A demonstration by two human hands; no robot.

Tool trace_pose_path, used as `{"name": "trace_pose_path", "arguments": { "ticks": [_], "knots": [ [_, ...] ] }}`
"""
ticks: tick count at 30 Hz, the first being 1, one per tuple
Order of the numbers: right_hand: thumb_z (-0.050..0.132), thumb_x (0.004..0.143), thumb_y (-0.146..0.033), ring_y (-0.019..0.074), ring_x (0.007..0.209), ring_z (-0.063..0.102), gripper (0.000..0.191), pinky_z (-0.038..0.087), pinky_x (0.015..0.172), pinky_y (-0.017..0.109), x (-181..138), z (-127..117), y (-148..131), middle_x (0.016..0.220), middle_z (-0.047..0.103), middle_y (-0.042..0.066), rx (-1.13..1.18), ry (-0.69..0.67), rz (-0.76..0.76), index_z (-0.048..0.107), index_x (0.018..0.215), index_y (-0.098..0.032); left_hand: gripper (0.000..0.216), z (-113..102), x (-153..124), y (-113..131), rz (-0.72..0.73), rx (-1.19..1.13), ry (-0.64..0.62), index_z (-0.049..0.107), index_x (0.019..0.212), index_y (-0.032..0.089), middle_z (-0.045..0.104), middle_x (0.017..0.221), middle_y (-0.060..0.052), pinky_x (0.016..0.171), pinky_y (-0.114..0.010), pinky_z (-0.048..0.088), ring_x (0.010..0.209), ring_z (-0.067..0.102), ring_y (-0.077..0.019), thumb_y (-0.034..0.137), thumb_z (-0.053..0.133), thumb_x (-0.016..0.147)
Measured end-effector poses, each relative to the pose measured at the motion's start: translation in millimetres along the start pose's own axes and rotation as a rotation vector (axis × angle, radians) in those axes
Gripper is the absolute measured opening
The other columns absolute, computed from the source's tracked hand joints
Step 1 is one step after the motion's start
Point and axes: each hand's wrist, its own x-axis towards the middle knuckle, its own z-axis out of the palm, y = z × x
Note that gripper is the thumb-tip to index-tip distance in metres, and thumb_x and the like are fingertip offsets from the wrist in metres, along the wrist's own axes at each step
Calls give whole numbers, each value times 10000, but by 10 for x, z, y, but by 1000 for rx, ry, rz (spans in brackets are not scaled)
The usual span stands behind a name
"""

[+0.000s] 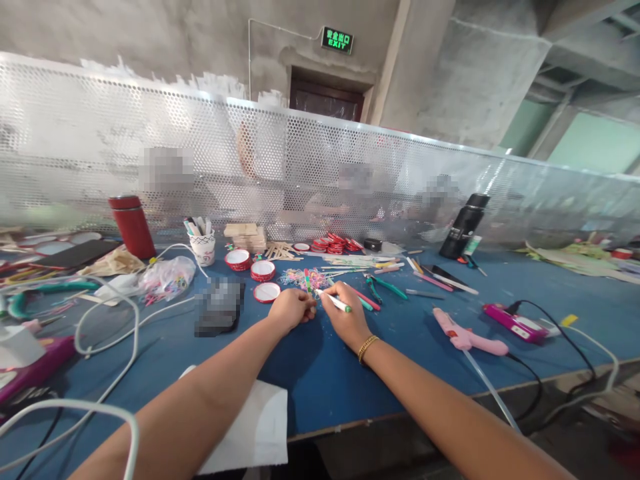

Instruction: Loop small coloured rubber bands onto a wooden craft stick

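My left hand is closed over the blue table, pinching a small flat stick coloured red and green. Just to its right, my right hand grips a white marker pen with a green end, its tip pointing at the stick. A gold bracelet circles my right wrist. Behind both hands lies a loose heap of small pastel rubber bands. A red pen rests beyond my right hand, near teal-handled pliers. Round red-rimmed pieces lie to the left of my hands.
A pink glue gun and a purple device lie at right. A red flask, a cup of pens and a black bottle stand toward the perforated screen. White cables loop at left.
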Motion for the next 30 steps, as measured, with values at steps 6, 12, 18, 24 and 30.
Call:
{"name": "trace_pose_path", "arguments": {
  "ticks": [6,12,18,24,30],
  "knots": [
    [559,886,-283,194,783,553,113,412,754,324,-11,-10,-40,780,627,22,15,-42,-59,584,793,-224,170,-7,33,-38,7,58,5,643,655,139,658,602,-30,521,-195,469,522,601,-104,249,633,784],
    [563,884,-272,193,759,549,122,399,732,321,12,-15,-12,753,623,16,-21,-30,-32,570,772,-223,192,2,2,-10,17,71,9,622,631,141,648,595,-29,513,-195,468,527,602,-108,239,613,796],
    [555,889,-280,196,793,554,113,402,772,329,1,-18,-16,781,628,19,-15,-33,-62,579,794,-225,178,8,18,-22,8,36,0,625,632,140,643,594,-24,517,-189,469,523,595,-100,250,648,770],
    [552,888,-278,193,788,551,112,406,780,328,2,-15,-26,783,629,19,-17,-32,-48,577,793,-224,175,8,-3,-15,22,21,1,629,645,143,652,611,-25,496,-185,455,529,604,-101,256,630,778],
    [551,890,-288,197,799,557,114,415,758,325,2,-20,-35,794,635,25,15,-38,-41,578,800,-225,171,8,-9,1,13,-3,-4,622,643,139,649,596,-23,498,-184,451,517,600,-95,242,631,779]
  ]
}}
